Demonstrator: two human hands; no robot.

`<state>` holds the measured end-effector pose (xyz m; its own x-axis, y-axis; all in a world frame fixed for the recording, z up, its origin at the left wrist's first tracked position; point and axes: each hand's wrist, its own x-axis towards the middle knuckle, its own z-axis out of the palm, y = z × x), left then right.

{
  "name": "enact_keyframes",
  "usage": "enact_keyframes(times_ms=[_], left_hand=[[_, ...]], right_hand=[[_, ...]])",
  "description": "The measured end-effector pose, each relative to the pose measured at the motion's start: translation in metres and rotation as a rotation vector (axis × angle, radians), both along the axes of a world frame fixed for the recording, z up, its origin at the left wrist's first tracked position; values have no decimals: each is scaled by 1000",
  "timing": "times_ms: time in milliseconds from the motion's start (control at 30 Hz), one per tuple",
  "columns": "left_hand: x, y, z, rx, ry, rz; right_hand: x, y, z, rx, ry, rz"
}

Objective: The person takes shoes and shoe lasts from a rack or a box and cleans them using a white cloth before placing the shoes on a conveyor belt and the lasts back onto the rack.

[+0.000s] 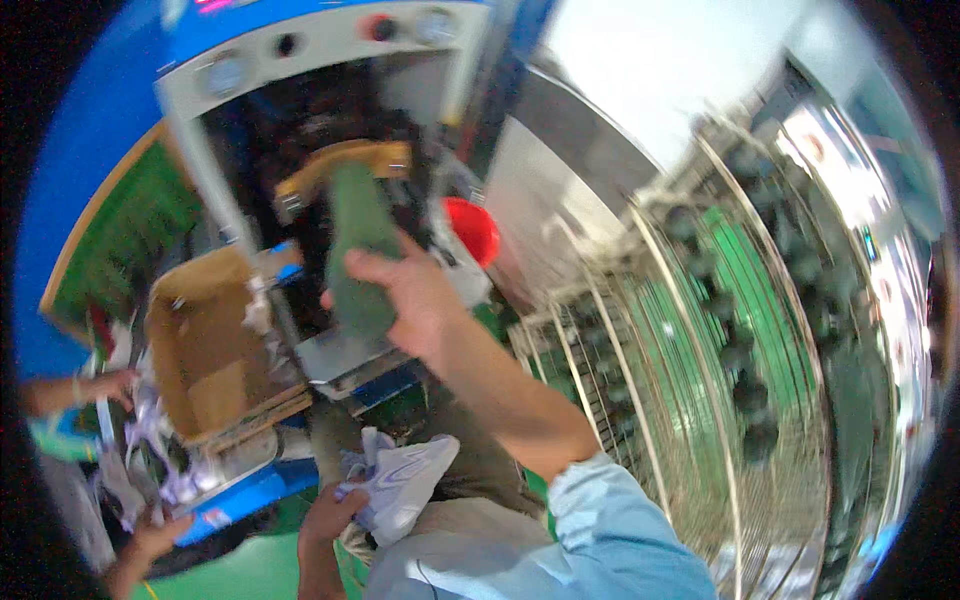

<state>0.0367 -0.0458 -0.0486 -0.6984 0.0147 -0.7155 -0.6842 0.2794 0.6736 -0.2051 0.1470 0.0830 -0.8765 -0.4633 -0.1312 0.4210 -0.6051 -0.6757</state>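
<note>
My right hand (412, 296) grips a green shoe last (356, 232), held upright at the opening of a blue-and-white machine (169, 97). The last's upper end overlaps a curved orange-brown piece (345, 159) inside that opening; whether they touch I cannot tell. Low in the view, near my lap, my left hand (330, 510) pinches a white and pale purple shoe upper (412, 480) by one end. Motion blur softens the last and the machine's inner parts.
A brown box (217, 352) stands left of the machine. Another person's hands (154, 536) are at the lower left, beside more pale purple uppers (150, 450). A red container (471, 232) sits right of the machine. Wire racks (675, 322) holding dark items line the right.
</note>
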Motion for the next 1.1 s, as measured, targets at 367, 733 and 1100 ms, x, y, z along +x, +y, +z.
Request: enact_keyframes(times_ms=[367,733,1100], left_hand=[[18,-41,-25,-627,-36,-508],[-25,47,38,-349,-257,-173],[163,-30,136,-564,-9,210]], right_hand=[[270,245,-240,1731,-429,-733],[281,491,-371,2088,-1072,-831],[141,441,-469,2357,1263,-260]])
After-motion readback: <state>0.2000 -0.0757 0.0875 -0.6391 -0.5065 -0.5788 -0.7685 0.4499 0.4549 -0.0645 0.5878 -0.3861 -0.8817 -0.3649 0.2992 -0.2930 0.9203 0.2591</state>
